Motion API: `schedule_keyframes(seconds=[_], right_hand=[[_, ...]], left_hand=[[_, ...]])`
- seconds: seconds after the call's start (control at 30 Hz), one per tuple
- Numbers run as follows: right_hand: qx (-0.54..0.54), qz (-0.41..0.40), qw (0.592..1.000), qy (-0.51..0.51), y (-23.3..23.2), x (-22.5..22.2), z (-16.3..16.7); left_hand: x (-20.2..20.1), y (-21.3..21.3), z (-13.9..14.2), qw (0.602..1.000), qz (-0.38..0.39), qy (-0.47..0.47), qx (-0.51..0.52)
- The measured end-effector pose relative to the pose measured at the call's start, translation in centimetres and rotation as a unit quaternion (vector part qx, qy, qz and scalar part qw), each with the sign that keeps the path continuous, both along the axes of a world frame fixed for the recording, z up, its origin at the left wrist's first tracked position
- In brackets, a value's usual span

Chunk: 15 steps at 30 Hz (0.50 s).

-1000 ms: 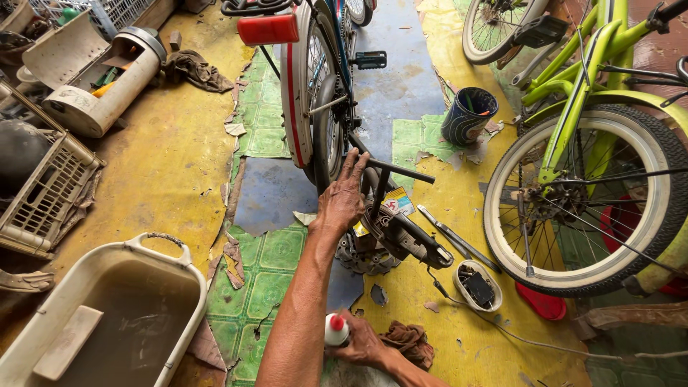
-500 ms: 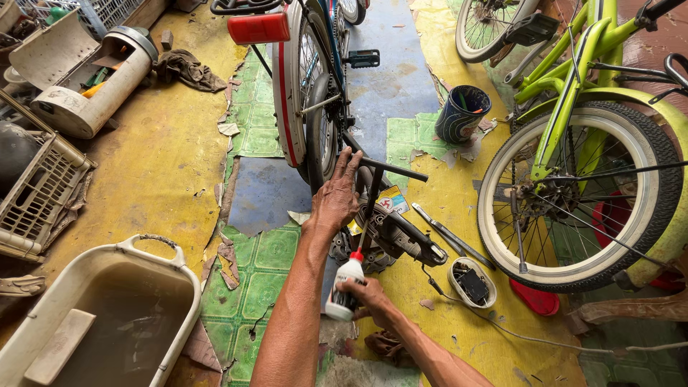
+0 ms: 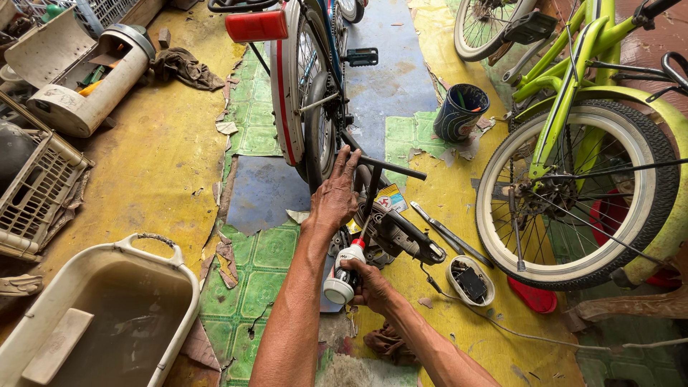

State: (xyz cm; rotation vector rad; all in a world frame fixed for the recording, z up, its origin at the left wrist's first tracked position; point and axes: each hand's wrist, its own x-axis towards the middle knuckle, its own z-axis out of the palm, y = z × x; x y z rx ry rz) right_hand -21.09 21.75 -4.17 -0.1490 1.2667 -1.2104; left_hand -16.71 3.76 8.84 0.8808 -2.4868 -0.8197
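White bottle: a small white squeeze bottle [image 3: 342,276] with a red nozzle collar, gripped in the right hand [image 3: 365,283], near and centre in the scene.
Bottle axis: its base points near and left, its thin spout far and right, slanting up toward the crank area [image 3: 376,222] of the dark bicycle.
Right hand: fingers wrapped round the bottle's body from the right side, holding it firmly.
Left hand: the left hand [image 3: 335,197] rests spread on the bicycle's rear wheel [image 3: 319,136], fingers wide and pointing far, palm down, holding nothing loose.
Which hand is nearer the work: the left hand lies farther, touching the tyre; the right hand sits nearer, just below it, so the spout tip lands between the two.
Direction of the crank from the hands: far and slightly right of the right hand, just right of the left wrist.
Nearby on the floor: a metal tool [image 3: 448,233] right of the crank, a small oval tin [image 3: 469,281] near right, a rag [image 3: 387,340] beneath the right forearm.
Far left: a cream plastic tub [image 3: 107,315] well apart.
Right: a green bicycle [image 3: 573,143] stands apart.
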Motion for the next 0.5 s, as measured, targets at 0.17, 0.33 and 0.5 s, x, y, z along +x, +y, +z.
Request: schedule_keyframes(seconds=[0.17, 0.33, 0.5], right_hand=[[-0.006, 0.007, 1.0, 0.025, 0.2, 0.06, -0.2], [0.006, 0.005, 1.0, 0.021, -0.02, -0.07, -0.29], [-0.004, 0.011, 0.999, 0.05, 0.07, 0.03, 0.08]], left_hand=[[0.1, 0.16, 0.23, 1.0, 0.003, -0.007, 0.017], [0.09, 0.06, 0.07, 1.0, 0.0, 0.009, 0.006], [0.02, -0.04, -0.4, 1.0, 0.001, -0.007, 0.001]])
